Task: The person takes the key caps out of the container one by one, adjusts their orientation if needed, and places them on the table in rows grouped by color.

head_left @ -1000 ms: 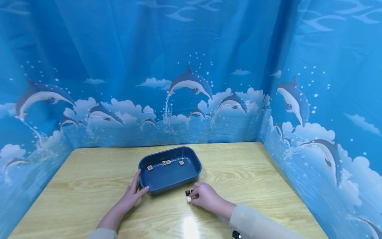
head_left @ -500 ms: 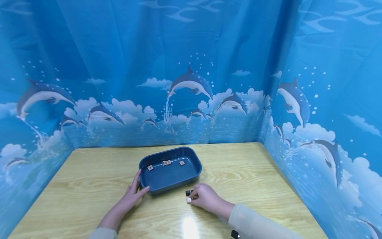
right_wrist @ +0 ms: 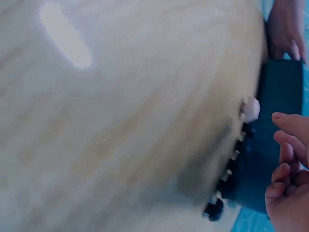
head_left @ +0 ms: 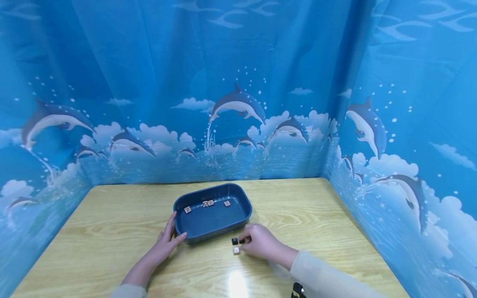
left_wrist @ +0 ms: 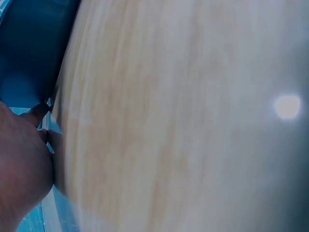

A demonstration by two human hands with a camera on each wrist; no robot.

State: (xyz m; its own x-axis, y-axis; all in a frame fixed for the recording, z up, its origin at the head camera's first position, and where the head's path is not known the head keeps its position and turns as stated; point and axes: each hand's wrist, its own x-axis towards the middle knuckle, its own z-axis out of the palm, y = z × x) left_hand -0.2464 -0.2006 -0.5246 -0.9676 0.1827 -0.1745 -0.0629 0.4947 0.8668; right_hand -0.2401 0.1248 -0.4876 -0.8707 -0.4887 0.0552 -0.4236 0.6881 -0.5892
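Note:
A dark blue plastic tub (head_left: 212, 234) stands on the table with several small whitish pieces (head_left: 187, 210) lying in it. My left hand (head_left: 166, 241) rests at its near left corner, fingers along the left wall and thumb on the front wall. A small whitish block (head_left: 236, 250) lies just in front of a black block (head_left: 234, 241). My right hand (head_left: 261, 242) is beside them, its fingertips overlapping another black block (head_left: 242, 241). In the right wrist view, the black blocks (right_wrist: 235, 164) form a row ending at the whitish one, and the thumb and fingers are apart with nothing between them.
The wooden table (head_left: 316, 219) carries the tub and blocks, with a bright reflection in front. A blue dolphin-print curtain (head_left: 167, 82) closes off the back and sides. A black device (head_left: 298, 290) sits under the right sleeve (head_left: 324, 273).
My right hand has let go of the whitish block and drawn back slightly right and away from me, uncovering it. My left hand and the tub have stayed in place.

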